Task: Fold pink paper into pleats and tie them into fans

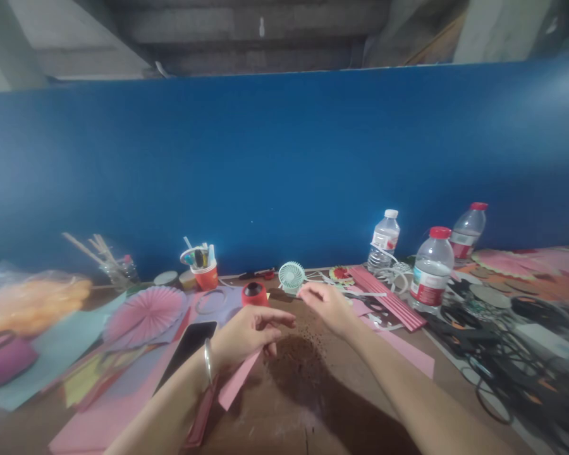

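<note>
My left hand (253,332), with a silver bangle (208,361) on the wrist, reaches over the table with its fingers loosely stretched out and apart. Below it a pink paper strip (237,384) sticks out; I cannot tell whether the hand touches it. My right hand (327,306) is closed, thumb and fingertips together; what they pinch, if anything, is too small to make out. A thin white strip (372,294) shows just beyond that hand. Dark crumbs (308,347) are scattered on the tabletop between the hands. Close behind the left hand stands a red round container (255,293) with a black top.
A small mint fan (292,277) stands ahead. Leftward are a black phone (186,347), a pleated pink paper rosette (145,316) and a red cup (205,277) of tools. Rightward lie pink strips (389,298), a red-capped bottle (431,272) and tangled black cords (488,354).
</note>
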`<state>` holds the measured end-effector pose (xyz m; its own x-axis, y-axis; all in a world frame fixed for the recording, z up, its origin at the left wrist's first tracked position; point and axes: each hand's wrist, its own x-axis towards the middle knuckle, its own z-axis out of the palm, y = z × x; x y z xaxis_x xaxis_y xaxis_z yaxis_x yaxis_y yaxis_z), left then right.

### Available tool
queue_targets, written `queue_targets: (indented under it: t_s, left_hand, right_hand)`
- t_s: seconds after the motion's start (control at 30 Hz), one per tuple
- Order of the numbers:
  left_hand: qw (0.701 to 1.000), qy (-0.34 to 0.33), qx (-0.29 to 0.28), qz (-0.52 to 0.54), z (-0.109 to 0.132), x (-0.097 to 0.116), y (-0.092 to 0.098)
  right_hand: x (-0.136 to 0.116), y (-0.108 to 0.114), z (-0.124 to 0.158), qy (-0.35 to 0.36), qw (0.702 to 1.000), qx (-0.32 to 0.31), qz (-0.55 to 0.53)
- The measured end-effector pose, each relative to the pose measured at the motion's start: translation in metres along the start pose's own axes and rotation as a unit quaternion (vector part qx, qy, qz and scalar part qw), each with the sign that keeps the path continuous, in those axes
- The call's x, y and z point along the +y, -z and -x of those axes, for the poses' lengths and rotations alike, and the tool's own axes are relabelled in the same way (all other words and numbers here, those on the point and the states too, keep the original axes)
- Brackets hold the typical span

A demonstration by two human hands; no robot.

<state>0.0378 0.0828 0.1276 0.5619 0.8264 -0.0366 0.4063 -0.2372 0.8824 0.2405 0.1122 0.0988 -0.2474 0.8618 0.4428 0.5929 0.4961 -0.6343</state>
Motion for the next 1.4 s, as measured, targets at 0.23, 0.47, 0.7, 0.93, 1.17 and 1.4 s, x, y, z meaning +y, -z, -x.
queue_targets:
  t_s: [0.23, 0.47, 0.7, 0.93, 1.17, 1.4]
  left_hand:
    - [0.984, -0.025, 0.068, -0.162, 0.001, 0.0, -0.008]
    - [0.994, 0.008, 0.043, -0.104, 0.0, -0.004, -0.008]
    - [0.995, -0.011, 0.076, -0.067, -0.005, -0.016, -0.001]
    - [0.981, -0.026, 0.194, -0.014, -0.014, -0.038, 0.013]
    - [0.981, -0.033, 0.189, 0.032, -0.016, -0.041, 0.013]
    - [0.979, -0.019, 0.201, 0.003, -0.016, -0.042, 0.014]
  right_hand:
    - [0.08, 0.002, 0.003, -0.079, 0.977, 0.037, 0.193]
    - [0.093, -0.021, 0.011, -0.025, 0.956, -0.041, 0.291]
    - [0.094, -0.023, 0.015, -0.019, 0.938, 0.006, 0.346]
    - [0.066, -0.02, 0.025, 0.097, 0.949, 0.053, 0.297]
    - [0.046, -0.036, 0.029, 0.248, 0.924, 0.07, 0.284]
    - [0.046, -0.036, 0.029, 0.239, 0.922, 0.065, 0.297]
